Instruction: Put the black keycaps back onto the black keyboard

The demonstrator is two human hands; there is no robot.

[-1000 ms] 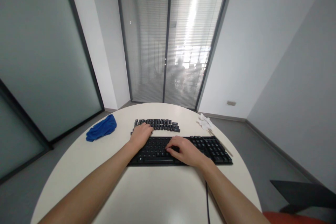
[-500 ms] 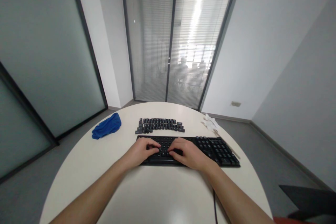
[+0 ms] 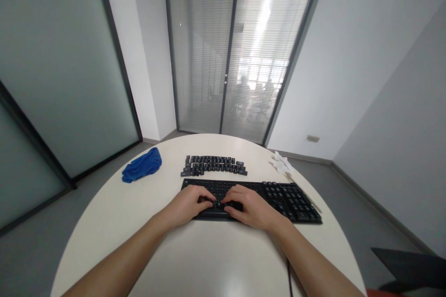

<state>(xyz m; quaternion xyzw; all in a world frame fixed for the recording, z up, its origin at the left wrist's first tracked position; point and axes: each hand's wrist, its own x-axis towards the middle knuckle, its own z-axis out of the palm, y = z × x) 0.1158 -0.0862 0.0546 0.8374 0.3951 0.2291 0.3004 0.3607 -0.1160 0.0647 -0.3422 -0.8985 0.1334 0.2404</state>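
Observation:
A black keyboard lies on the table, many of its main keys gone while keys still stand at its right end. Over its middle, my left hand is curled, thumb and index fingertips close together at the key bed. My right hand faces it from the other side, thumb and index bent in a similar loose pinch. Both sets of fingertips nearly meet at one spot. Anything small between them is hidden. Behind the keyboard, loose black keycaps are laid out in rows.
A blue cloth lies at the left on the round white table. At the right are a crumpled white cloth or tissue and a thin stick along the keyboard's edge. A black cable runs toward me beneath my right arm.
Both hands have shifted slightly nearer to me and to the right over the keyboard, their fingertips closer together. The view has moved a little; the keycaps and cloths stay put.

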